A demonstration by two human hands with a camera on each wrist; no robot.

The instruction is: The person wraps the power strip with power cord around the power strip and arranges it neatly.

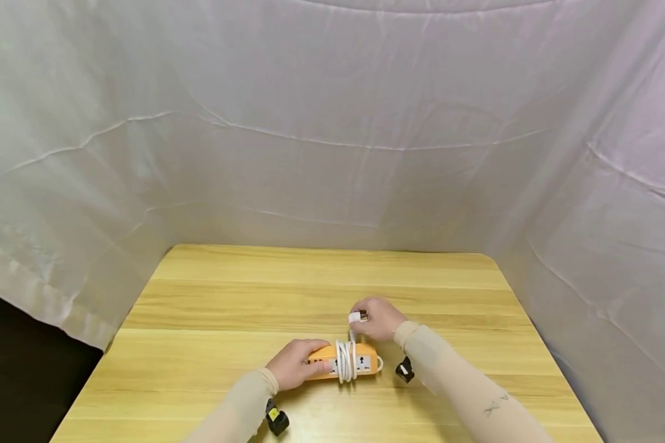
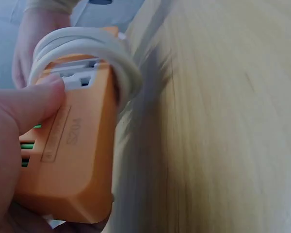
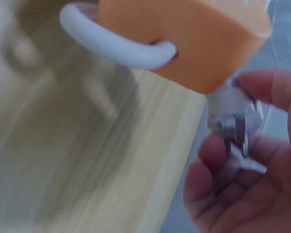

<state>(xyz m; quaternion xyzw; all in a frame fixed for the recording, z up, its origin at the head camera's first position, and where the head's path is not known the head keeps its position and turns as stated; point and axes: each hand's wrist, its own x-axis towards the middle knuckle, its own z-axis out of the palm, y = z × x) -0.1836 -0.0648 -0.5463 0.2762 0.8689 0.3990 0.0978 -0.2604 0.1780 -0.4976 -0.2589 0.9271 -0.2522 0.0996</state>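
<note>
An orange power strip (image 1: 369, 353) with white sockets is held above the table by its left end in my left hand (image 1: 297, 363). In the left wrist view the thumb lies across the top of the power strip (image 2: 82, 145), near a socket. White cord (image 1: 345, 362) is wound in several turns round the strip's middle. My right hand (image 1: 381, 319) pinches the white plug (image 1: 356, 317) at the cord's end, just beyond the strip. The plug's metal prongs (image 3: 235, 131) show in the right wrist view, with a loop of cord (image 3: 116, 46) leaving the strip's end.
The wood-grain table (image 1: 227, 295) spreads out under both hands. Pale grey curtains (image 1: 332, 154) hang behind it and at both sides. A black wrist camera (image 1: 277, 419) sits below the left wrist, and another black camera (image 1: 404, 370) by the right.
</note>
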